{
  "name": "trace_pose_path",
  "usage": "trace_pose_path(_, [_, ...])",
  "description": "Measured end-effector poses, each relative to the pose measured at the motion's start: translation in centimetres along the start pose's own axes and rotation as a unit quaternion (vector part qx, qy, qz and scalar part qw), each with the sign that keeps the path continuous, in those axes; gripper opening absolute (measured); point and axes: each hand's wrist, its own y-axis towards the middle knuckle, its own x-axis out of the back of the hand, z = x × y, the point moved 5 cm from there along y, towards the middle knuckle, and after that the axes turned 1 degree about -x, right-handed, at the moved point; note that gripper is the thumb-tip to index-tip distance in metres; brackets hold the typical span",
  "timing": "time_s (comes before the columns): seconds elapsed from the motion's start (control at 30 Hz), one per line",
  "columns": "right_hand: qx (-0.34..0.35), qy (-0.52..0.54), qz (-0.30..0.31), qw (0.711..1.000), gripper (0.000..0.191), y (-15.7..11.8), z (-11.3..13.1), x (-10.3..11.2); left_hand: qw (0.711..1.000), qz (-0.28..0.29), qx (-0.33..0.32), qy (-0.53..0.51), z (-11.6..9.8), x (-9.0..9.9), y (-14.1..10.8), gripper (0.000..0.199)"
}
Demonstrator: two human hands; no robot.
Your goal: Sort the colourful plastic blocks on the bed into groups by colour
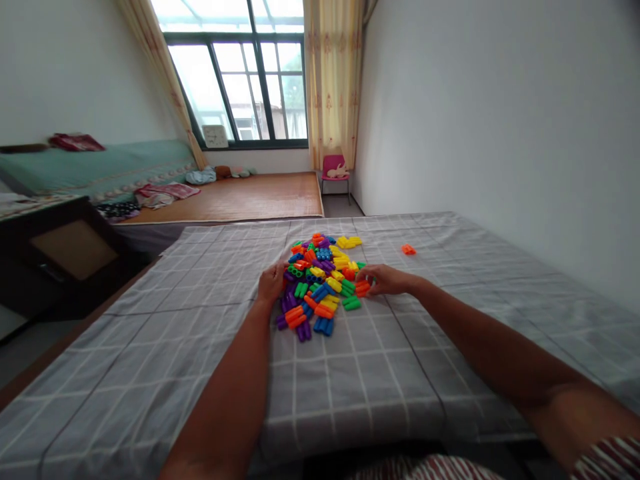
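A heap of colourful plastic building pieces point(320, 287) lies on the grey checked cloth, in purple, blue, green, yellow and orange. My left hand point(271, 283) rests against the heap's left side, its fingers curled at the edge; what they hold, if anything, is hidden. At the right side, my right hand point(384, 279) pinches an orange building piece point(362, 288) between thumb and fingers. Just below that piece lies a green building piece point(351, 303). Apart from the heap, farther right, sits another orange piece point(409, 250).
The checked cloth point(200, 373) covers the table. A bed with a brown mat point(260, 193) stands beyond it, near the window. A pink chair point(334, 167) holding a soft toy is by the curtain. To the left is a dark cabinet point(70, 250); a white wall point(490, 120) borders the right.
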Motion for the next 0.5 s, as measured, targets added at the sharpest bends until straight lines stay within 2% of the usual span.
trace_pose_path(0.1, [-0.013, 0.034, -0.018, 0.999, 0.038, -0.2, -1.9, 1.7, 1.000, 0.006, -0.005, 0.012, 0.0, 0.2, 0.0, 0.058])
trace_pose_path(0.13, [-0.028, 0.055, -0.050, 0.997, 0.039, -0.4, -3.1, 2.9, 1.000, 0.008, -0.008, 0.015, 0.0, 0.3, 0.0, 0.058])
trace_pose_path(0.2, [-0.079, 0.108, -0.166, 0.977, 0.041, -1.1, -6.6, 6.3, 1.000, 0.012, -0.012, 0.021, -0.1, 0.4, 0.1, 0.058])
trace_pose_path(0.27, [-0.151, 0.151, -0.319, 0.923, 0.043, -2.7, -11.1, 9.6, 1.000, 0.016, -0.009, 0.025, -0.2, 0.6, 0.2, 0.057])
trace_pose_path(0.33, [-0.234, 0.157, -0.436, 0.855, 0.041, -5.0, -15.5, 11.6, 0.999, 0.018, 0.002, 0.029, -0.3, 0.6, 0.3, 0.056])
trace_pose_path(0.4, [-0.318, 0.111, -0.477, 0.812, 0.037, -7.1, -18.9, 12.1, 0.999, 0.020, 0.008, 0.033, -0.4, 0.7, 0.3, 0.056])
trace_pose_path(0.5, [-0.391, -0.020, -0.447, 0.804, 0.031, -9.0, -21.0, 11.9, 0.999, 0.022, -0.001, 0.037, -0.6, 0.7, 0.4, 0.056])
